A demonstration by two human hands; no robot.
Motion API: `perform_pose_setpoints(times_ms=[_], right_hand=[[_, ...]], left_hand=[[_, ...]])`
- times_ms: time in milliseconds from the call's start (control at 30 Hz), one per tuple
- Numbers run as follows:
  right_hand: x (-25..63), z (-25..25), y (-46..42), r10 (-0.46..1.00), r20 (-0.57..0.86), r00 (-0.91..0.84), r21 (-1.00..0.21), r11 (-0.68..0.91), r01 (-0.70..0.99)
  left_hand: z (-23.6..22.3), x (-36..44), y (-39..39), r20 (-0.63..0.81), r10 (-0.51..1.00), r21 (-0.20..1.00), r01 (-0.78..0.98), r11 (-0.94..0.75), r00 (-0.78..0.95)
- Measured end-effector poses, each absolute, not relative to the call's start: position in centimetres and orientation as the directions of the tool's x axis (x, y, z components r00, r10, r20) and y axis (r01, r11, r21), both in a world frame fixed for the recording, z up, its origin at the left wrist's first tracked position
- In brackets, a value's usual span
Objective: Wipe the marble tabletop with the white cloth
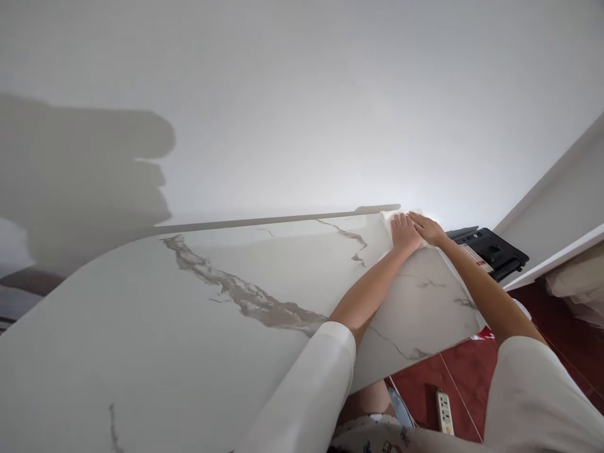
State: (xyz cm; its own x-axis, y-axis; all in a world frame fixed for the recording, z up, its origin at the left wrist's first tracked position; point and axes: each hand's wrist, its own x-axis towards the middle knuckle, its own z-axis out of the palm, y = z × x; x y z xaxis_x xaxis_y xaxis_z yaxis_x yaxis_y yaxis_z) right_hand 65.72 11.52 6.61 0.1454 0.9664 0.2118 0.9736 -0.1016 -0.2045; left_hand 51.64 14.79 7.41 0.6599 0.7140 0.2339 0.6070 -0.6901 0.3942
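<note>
A white cloth (387, 218) lies bunched at the far right corner of a white marble-patterned table (292, 264), close to the wall. My left hand (404, 233) presses down on this cloth, its fingers bent over it. Right beside it, my right hand (427, 229) is on the cloth too, with its fingertips touching or overlapping the left hand. Both arms reach forward and to the right. Part of the cloth is hidden under the hands.
Behind the table's back edge rises a white wall (302, 113). A black case-like object (495, 248) stands past the right end. On the red tiled floor (465, 371) lies a white power strip (444, 412). Pale plastic-like material (578, 277) sits at the far right.
</note>
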Motion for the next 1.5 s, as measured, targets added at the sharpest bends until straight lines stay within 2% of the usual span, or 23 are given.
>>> perform_pose_setpoints(times_ms=[433,633,833,1000,1133,1267,1367,1500], right_hand=[[64.3,5.8,-2.6,0.947,0.287,0.142,-0.168,-0.096,0.981],[60.7,6.1,-7.5,0.938,0.323,0.125,-0.088,-0.102,0.991],[53.4,6.3,-11.0,0.919,0.344,0.190,-0.052,-0.183,0.982],[45.2,7.3,-11.3,0.934,0.350,0.073,-0.039,-0.063,0.997],[38.1,7.8,-8.3,0.922,0.383,-0.052,-0.073,0.087,0.994],[29.9,7.5,-3.8,0.928,0.349,-0.131,-0.174,0.202,0.964],[22.9,7.0,-0.9,0.936,0.293,-0.197,-0.226,0.268,0.936],[13.9,6.9,2.0,0.871,0.374,-0.319,-0.203,0.412,0.888]], left_hand=[[7.3,49.5,2.5,0.300,0.602,0.376,0.488,-0.787,0.740],[7.7,46.5,-1.2,0.284,0.531,0.338,0.435,-0.835,0.799],[7.7,39.5,-3.2,0.282,0.420,0.257,0.354,-0.899,0.863],[7.9,30.0,-2.0,0.225,0.346,0.231,0.295,-0.927,0.911],[7.9,22.3,0.5,0.176,0.408,0.214,0.370,-0.904,0.896],[8.1,14.1,2.8,0.174,0.546,0.160,0.524,-0.837,0.819],[8.4,7.4,3.8,0.084,0.672,0.125,0.661,-0.740,0.736],[8.3,-1.6,5.4,0.014,0.819,0.091,0.815,-0.573,0.574]])
